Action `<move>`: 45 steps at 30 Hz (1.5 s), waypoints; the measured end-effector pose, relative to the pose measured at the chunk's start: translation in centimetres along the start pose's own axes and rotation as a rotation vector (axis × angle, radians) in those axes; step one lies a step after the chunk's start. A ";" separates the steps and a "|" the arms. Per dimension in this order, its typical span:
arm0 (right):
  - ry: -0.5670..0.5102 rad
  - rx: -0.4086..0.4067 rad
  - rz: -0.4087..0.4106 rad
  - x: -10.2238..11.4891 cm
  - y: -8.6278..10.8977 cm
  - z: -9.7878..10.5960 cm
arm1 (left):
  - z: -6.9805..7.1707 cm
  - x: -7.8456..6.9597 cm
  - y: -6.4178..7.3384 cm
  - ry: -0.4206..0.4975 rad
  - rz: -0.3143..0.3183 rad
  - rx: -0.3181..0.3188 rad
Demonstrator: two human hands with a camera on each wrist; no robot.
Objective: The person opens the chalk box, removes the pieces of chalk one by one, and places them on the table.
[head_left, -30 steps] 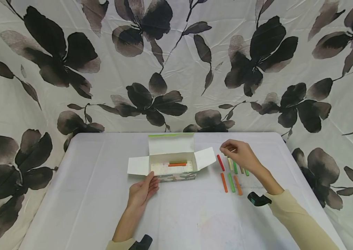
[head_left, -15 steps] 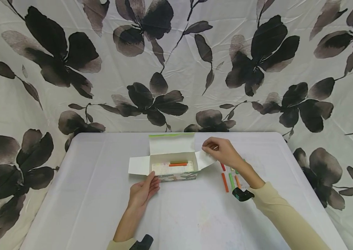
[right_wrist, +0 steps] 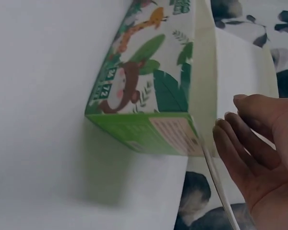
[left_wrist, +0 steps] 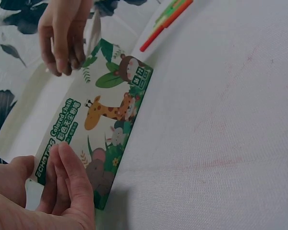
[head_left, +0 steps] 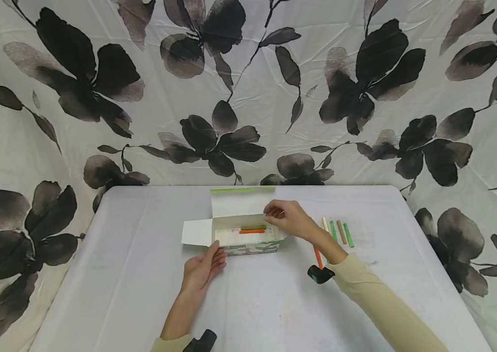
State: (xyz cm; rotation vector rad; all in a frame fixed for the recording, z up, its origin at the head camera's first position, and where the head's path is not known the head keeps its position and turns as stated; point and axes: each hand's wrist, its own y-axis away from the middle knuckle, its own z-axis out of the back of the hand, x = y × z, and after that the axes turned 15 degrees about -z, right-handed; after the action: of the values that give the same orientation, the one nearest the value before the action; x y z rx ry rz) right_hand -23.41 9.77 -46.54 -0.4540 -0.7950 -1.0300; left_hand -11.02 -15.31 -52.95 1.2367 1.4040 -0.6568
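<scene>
An open cardboard box of colored chalk [head_left: 252,249] stands on the table, with animal drawings on its front. My left hand [head_left: 204,269] grips its front wall near the left corner, thumb over the rim and fingers against the outside. Inside lie an orange chalk stick [head_left: 251,231] and an olive one [head_left: 248,227]. Above the box's right end is my right hand [head_left: 288,217], fingers curled together. A small white tip shows at its fingertips in the left wrist view, seemingly a white chalk stick [left_wrist: 47,71]; the rest is hidden by the fingers.
Right of the box lie several chalk sticks: pale yellow [head_left: 325,224], green [head_left: 334,231], olive [head_left: 341,231] and another green [head_left: 348,235]. An orange-red stick [head_left: 317,256] is partly behind the right forearm. The left flap [head_left: 197,232] and back lid [head_left: 241,203] stand open.
My right hand has moved left from above the loose chalk sticks, across the right flap, to over the box's right end. The left hand keeps its grip on the box.
</scene>
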 end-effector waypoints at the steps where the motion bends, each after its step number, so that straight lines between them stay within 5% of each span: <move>1: 0.004 0.011 0.005 0.0 -0.2 -0.2 | 0.0 0.0 -0.1 0.003 0.001 0.001; 14: 0.176 0.123 0.048 0.1 -2.3 -3.2 | -0.3 -0.3 -0.8 0.030 0.011 0.001; 20: 0.313 0.094 0.064 0.4 -2.5 -4.5 | -0.4 -0.5 -1.0 0.020 0.021 -0.001; 30: 0.405 0.149 -0.064 1.3 -3.2 -4.9 | -0.4 -0.8 -1.3 0.015 0.027 0.008; 45: 0.493 0.245 -0.105 2.3 -3.8 -4.6 | -0.3 -1.0 -1.9 0.010 0.052 -0.006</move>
State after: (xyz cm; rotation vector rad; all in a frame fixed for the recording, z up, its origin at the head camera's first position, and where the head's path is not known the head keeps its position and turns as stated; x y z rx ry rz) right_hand -24.47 3.59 -47.85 0.0563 -0.4940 -1.0669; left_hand -13.06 -15.91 -52.35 1.2694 1.3767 -0.6114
